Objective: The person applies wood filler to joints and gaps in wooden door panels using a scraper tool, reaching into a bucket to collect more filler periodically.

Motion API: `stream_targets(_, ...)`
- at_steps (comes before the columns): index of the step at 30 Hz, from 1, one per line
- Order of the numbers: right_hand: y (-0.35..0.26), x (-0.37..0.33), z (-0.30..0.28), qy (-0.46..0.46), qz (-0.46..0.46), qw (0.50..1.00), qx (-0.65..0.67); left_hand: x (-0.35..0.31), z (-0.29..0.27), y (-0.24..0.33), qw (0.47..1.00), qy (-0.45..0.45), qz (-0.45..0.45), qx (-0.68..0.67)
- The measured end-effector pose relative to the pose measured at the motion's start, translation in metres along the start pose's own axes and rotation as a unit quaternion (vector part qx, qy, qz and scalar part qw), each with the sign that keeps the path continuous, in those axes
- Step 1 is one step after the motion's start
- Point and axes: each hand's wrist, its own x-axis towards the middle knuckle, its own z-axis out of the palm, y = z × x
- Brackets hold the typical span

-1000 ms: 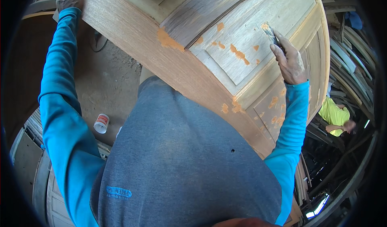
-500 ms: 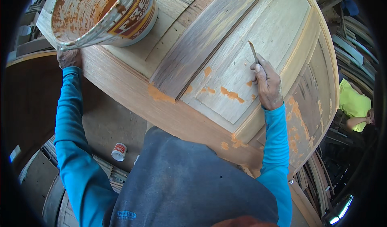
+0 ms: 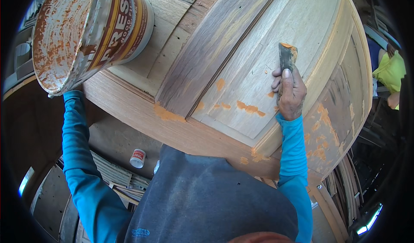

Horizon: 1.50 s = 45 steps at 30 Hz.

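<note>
My right hand (image 3: 291,93) grips a putty knife (image 3: 286,58), its dark blade upward with orange filler along the top edge. It is over a pale recessed wood panel (image 3: 297,25), just above several orange filler patches (image 3: 250,108). At upper left, a bucket (image 3: 129,27) tilts with its mouth to the left, its inside smeared with reddish-orange filler. My left arm (image 3: 77,126) reaches up to the bucket's lower rim; the bucket hides that hand and its fingers. Beneath the bucket is the large curved wooden piece (image 3: 129,98), with a darker purplish-brown strip (image 3: 207,48) across it.
A small white and red tub (image 3: 137,158) stands on the floor below. Boards and strips of wood (image 3: 125,180) lie at lower left, with more stacked at right. A person in a yellow-green shirt (image 3: 390,72) is at the far right. Another curved brown panel (image 3: 26,126) stands at left.
The bucket has tipped further to the left, covering my left hand. My right hand has turned the putty knife so the blade's flat face and orange filler show.
</note>
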Motion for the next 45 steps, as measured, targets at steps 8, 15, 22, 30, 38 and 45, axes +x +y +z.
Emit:
stream_targets(8,-0.043,-0.004,0.004,-0.077,-0.043,0.967,-0.239,-0.002,-0.003,0.016,0.997,0.022,-0.039,-0.063)
stream_targets(15,-0.031,0.0,0.006,-0.03,-0.107,0.952,-0.284,0.007,0.001,0.023,0.992,0.04,-0.059,-0.106)
stream_targets(22,-0.056,0.009,0.034,-0.141,-0.021,0.902,-0.407,0.013,0.004,0.024,0.991,0.036,-0.057,-0.118)
stream_targets(30,-0.05,0.011,0.038,-0.106,-0.069,0.909,-0.397,0.011,0.004,0.023,0.991,0.032,-0.049,-0.124)
stream_targets(38,-0.058,-0.005,0.043,-0.106,-0.068,0.942,-0.31,0.018,-0.003,0.031,0.988,0.044,-0.043,-0.14)
stream_targets(45,-0.036,-0.008,0.025,0.012,-0.098,0.955,-0.28,0.025,-0.011,0.04,0.98,0.063,-0.057,-0.181)
